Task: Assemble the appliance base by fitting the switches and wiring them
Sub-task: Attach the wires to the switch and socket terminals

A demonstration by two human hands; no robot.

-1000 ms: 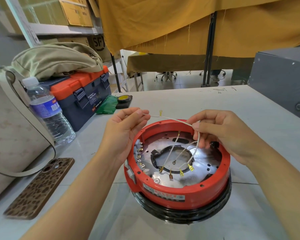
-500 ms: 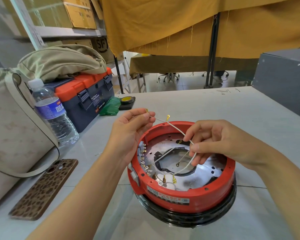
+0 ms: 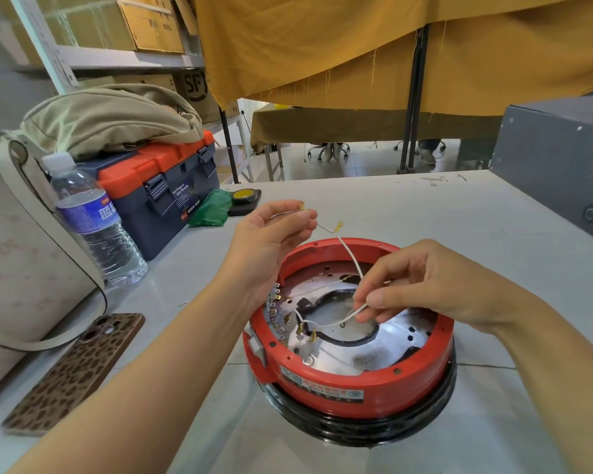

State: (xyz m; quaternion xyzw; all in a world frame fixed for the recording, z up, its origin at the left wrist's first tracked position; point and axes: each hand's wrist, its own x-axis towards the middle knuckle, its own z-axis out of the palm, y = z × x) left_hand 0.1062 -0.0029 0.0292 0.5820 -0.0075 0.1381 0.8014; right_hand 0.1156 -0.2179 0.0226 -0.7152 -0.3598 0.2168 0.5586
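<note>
From the head camera, the red appliance base sits upside down on the pale counter, atop a black ring, its metal plate and a row of terminals along the left inner wall showing. The left hand is raised above the base's left rim, fingertips pinching one end of a white wire near a brass connector. The right hand hovers over the plate, thumb and fingers pinching the same wire lower down. A water bottle, toolbox and phone lie at left.
</note>
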